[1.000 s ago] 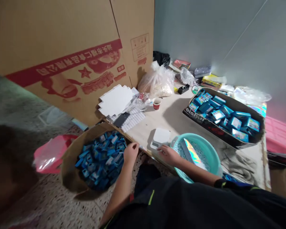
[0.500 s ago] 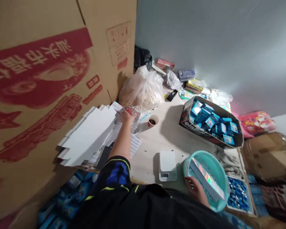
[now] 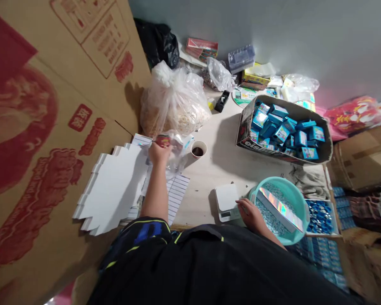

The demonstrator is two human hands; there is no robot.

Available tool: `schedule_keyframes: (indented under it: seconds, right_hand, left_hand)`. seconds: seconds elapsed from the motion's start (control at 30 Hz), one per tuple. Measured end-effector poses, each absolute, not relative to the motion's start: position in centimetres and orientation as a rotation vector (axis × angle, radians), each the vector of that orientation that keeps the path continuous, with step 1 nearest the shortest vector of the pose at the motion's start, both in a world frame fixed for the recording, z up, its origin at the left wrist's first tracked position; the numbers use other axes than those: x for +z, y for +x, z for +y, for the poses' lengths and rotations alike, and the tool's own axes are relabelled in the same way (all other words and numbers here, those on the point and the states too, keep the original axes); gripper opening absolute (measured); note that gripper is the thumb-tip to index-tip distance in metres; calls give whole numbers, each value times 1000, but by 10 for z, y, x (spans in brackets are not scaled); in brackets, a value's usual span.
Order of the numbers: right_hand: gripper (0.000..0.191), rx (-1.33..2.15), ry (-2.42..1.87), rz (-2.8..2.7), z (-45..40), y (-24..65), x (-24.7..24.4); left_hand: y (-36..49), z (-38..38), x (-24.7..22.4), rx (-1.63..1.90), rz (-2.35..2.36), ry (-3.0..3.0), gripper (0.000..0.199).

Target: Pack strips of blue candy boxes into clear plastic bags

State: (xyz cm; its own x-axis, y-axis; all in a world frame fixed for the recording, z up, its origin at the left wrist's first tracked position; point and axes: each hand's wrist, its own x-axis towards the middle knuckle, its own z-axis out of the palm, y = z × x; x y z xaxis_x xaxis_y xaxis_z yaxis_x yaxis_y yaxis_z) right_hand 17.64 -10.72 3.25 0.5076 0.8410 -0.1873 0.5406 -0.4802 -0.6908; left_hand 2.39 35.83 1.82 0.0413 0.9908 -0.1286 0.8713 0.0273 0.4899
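Observation:
My left hand [image 3: 159, 153] reaches forward to the far left of the table and is closed round a small red printed pack [image 3: 163, 140]; its exact kind is not clear. Crumpled against that pack lies a clear plastic bag [image 3: 177, 154]. A paper cup [image 3: 199, 149] with dark contents stands just to the right. My right hand [image 3: 251, 215] is low, fingers stretched out and holding nothing, between a white digital scale [image 3: 227, 198] and a turquoise basin [image 3: 305, 212]. Small pale pellets fill the basin, and a long shiny silvery strip-shaped box [image 3: 281, 209] rests across it.
A carton [image 3: 266, 151] of small blue boxes sits at the right. Flat white card blanks [image 3: 114, 190] are stacked at the left, beside a tall cardboard box [image 3: 66, 169]. Behind are a knotted bag [image 3: 178, 101] and a tape dispenser [image 3: 222, 101]. A tray of blue-wrapped pieces [image 3: 319, 217] adjoins the basin.
My view has tilted and shifted. My right hand has moved from the basin's near rim towards the scale, fingers now stretched out. My left hand stays at the red pack, which shows more clearly.

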Motion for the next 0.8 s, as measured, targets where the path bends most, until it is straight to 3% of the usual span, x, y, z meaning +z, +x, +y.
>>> schedule_keyframes:
  seconds: [0.2, 0.4, 0.63, 0.8]
  right_hand:
    - [26, 653, -2164, -1154, -115, 178, 34]
    - [28, 566, -2216, -1048, -121, 181, 29]
    - [28, 542, -2280, -955, -132, 178, 25]
    - [30, 539, -2319, -895, -137, 175, 20]
  left_hand:
    - [30, 387, 93, 685, 1940, 1595, 59]
    - [107, 412, 136, 863, 1472, 1734, 51]
    - [272, 403, 99, 896, 754, 1730, 60]
    - [325, 346, 63, 557, 1043, 1616, 76]
